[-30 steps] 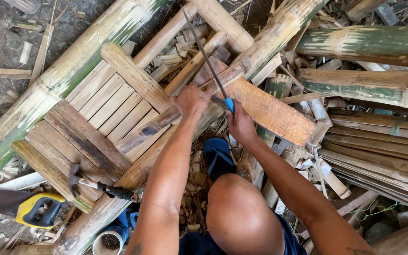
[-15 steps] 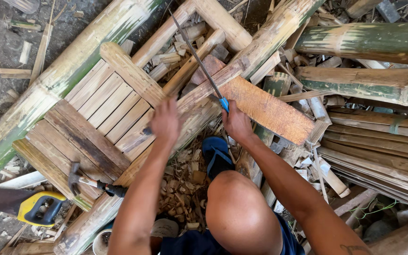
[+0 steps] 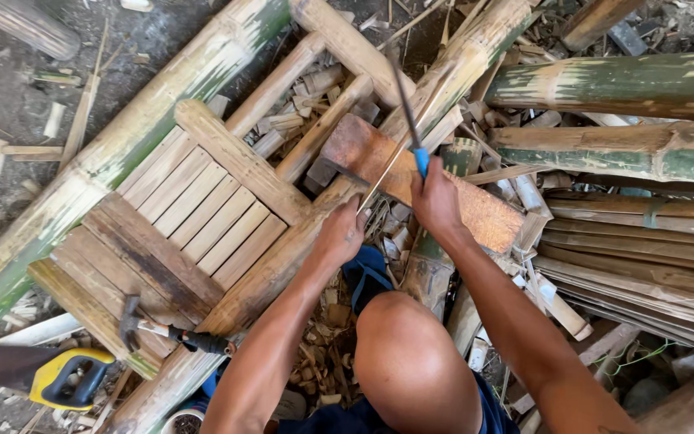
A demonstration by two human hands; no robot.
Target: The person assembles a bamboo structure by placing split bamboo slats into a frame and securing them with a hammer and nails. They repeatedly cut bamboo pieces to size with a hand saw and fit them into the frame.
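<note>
My right hand point(image 3: 435, 201) grips the blue handle of a long dark blade point(image 3: 406, 100) that points up and away from me. Just to its left, my left hand point(image 3: 340, 233) pinches the lower end of a thin bamboo strip point(image 3: 391, 165). The strip slants up to the right and crosses the blade over a reddish wooden block point(image 3: 475, 213). Both hands hover by the thick bamboo rail point(image 3: 275, 269) of a slatted bamboo frame point(image 3: 202, 213). My bare knee point(image 3: 411, 362) is below them.
A hammer point(image 3: 142, 321) lies on the frame's lower corner. A hand saw with a yellow handle point(image 3: 66, 378) sits at bottom left. Green bamboo poles point(image 3: 604, 84) and split strips point(image 3: 644, 257) pile up on the right. Offcuts and shavings litter the ground.
My left hand dropped from beside the right hand, swung out left, then came back to the rail and now pinches the thin strip. The right hand stayed on the blade handle.
</note>
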